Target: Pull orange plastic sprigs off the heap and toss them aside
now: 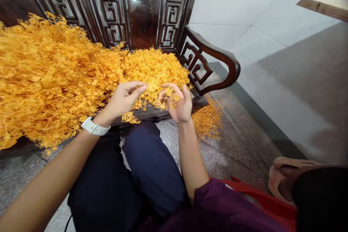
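Observation:
My left hand, with a white watch on its wrist, has thumb and forefinger pinched together. At their tips is a bright yellow artificial sprig, partly lost against the yellow heap behind. My right hand is turned palm up, its fingers curled round a small yellow-orange artificial sprig with thin stems and little leaves. Both hands hover over the front edge of the dark wooden bench. Just beyond them lies a heap of loose yellow sprigs.
A larger pile of yellow stems covers the bench to the left. The carved armrest rises at the right. More sprigs lie on the floor beside the bench. A red plastic seat and another person's sandalled foot are at lower right.

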The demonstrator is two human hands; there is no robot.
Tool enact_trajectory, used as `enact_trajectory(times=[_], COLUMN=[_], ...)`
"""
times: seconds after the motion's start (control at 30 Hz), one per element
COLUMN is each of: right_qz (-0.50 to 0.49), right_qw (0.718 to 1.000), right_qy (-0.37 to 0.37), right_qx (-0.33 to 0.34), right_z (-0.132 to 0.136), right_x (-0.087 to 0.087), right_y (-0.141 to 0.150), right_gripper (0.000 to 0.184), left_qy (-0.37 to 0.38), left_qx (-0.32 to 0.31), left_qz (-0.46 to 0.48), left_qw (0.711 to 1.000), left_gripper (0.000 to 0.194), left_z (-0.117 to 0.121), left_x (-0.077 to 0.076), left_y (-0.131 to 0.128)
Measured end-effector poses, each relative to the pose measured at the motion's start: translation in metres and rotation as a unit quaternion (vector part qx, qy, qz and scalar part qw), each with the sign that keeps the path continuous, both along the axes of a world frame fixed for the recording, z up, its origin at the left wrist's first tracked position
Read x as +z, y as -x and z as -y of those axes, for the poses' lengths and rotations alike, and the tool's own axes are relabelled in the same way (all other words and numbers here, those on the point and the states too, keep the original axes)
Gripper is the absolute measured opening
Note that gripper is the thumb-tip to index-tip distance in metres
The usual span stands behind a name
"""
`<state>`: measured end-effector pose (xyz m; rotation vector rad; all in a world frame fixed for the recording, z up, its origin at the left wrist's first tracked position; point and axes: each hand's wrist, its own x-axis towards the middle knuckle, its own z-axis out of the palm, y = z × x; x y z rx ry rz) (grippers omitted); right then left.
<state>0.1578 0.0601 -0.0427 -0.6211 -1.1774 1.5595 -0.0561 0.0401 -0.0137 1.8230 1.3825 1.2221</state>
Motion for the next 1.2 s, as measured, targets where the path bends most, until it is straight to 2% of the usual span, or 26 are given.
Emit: enact_trajectory(times=[0.13, 0.2, 0.3, 0.43, 0.6, 0.7, 0.8, 0.87, 0.93, 1.0, 1.1, 1.2], right_qz=[0.11, 0.132, 0.129, 0.049, 0.071, -0.03, -0.15, -0.194, -0.21, -0.182, -0.126, -0.14], right_qw=[0.986, 0.978, 0.974, 0.972, 0.947, 0.959, 0.965, 0.962, 0.964, 0.975, 0.985, 0.969], right_qy=[-0.074, -0.098, -0.103, -0.048, -0.045, 0.028, 0.14, 0.164, 0.149, 0.116, 0.085, 0.13], right_qx=[-0.104, -0.128, -0.156, -0.223, -0.31, -0.279, -0.164, -0.1, -0.065, -0.053, -0.081, -0.155], right_z=[-0.004, -0.003, -0.001, -0.006, -0.01, -0.006, 0.002, 0.008, 0.013, 0.016, 0.016, 0.01], right_x=[-0.004, -0.006, -0.008, -0.015, -0.021, -0.01, 0.006, 0.015, 0.02, 0.021, 0.019, 0.017], right_y=[0.007, 0.01, 0.012, 0.014, 0.019, 0.022, 0.02, 0.014, 0.008, 0.003, 0.002, 0.002], right_gripper=[0.025, 0.018, 0.014, 0.012, 0.017, 0.013, 0.021, 0.022, 0.016, 0.019, 0.022, 0.017], left_qy=[0.0, 0.007, 0.021, 0.021, 0.012, 0.005, 0.019, 0.036, 0.052, 0.056, 0.042, 0.028], left_qx=[-0.032, -0.051, -0.065, -0.074, -0.055, -0.016, 0.01, 0.026, 0.032, 0.024, 0.0, -0.011], left_qz=[-0.023, -0.044, -0.074, -0.115, -0.246, -0.386, -0.465, -0.459, -0.424, -0.38, -0.346, -0.347], left_qw=[0.999, 0.998, 0.995, 0.99, 0.968, 0.922, 0.885, 0.887, 0.904, 0.923, 0.937, 0.937], left_gripper=[0.034, 0.033, 0.035, 0.038, 0.04, 0.046, 0.056, 0.065, 0.075, 0.074, 0.053, 0.046], left_z=[0.006, 0.008, 0.008, 0.008, 0.015, 0.017, 0.015, 0.013, 0.011, 0.01, 0.008, 0.008], left_x=[0.005, 0.006, 0.005, 0.008, 0.013, 0.012, 0.009, 0.008, 0.008, 0.008, 0.008, 0.01], left_y=[-0.005, -0.007, -0.011, -0.016, -0.023, -0.029, -0.033, -0.033, -0.031, -0.027, -0.023, -0.023])
